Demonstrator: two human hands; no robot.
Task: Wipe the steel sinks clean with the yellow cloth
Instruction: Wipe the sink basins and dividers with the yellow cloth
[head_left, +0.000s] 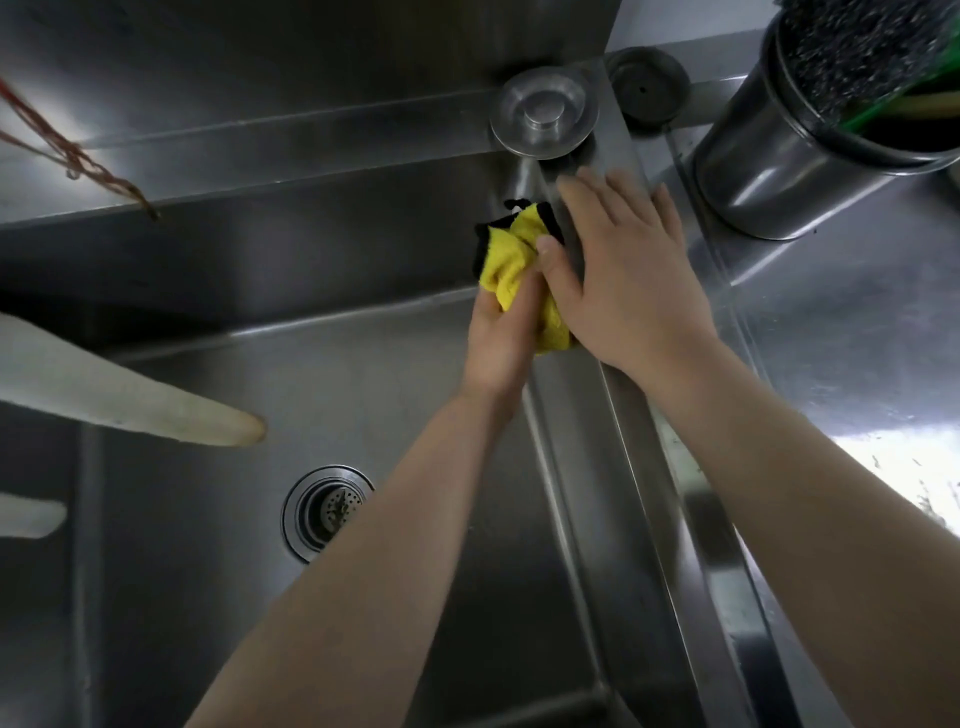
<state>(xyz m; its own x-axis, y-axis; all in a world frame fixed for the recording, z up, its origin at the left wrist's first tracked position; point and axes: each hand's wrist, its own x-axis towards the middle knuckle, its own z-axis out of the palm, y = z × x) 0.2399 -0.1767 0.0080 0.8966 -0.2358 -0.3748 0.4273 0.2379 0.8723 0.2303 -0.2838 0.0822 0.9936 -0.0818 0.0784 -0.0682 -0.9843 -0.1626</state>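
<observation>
Far left: a pale, tapered object (130, 395) juts in over the basin, out of focus; what it is I cannot tell. Above it, a reddish cord (72, 150) hangs across the back wall.

Steel sink (218, 597), near basin: drain strainer (326, 512) sits in the floor, uncovered. A low ridge separates the floor from the back wall.

Centre: left hand (501, 338) reaches up from the basin, fingers curled round the yellow cloth (511, 265), which is bunched, black edging showing at the top. The cloth is pressed against the sink's right wall near the back corner, just under the rim. Bunching likely gives a firm pad for rubbing the vertical face.

Right hand (623, 280): fingers straight and spread, palm flat on the rim strip, thumb lying against the cloth. It grips nothing. Judgement: it braces the body and steadies the cloth while the left does the wiping. The two hands touch at the cloth.

Just beyond the fingertips: a round steel stopper (543, 111) rests on the rim corner, a dark rubber plug (647, 85) beside it, probably parked there to keep the drain open.

Far right: steel canister (789, 156) stands on the counter (857, 338), holding a dark speckled item and green sticks. Glare lower right.

Progress: cannot tell how much surface is done.
</observation>
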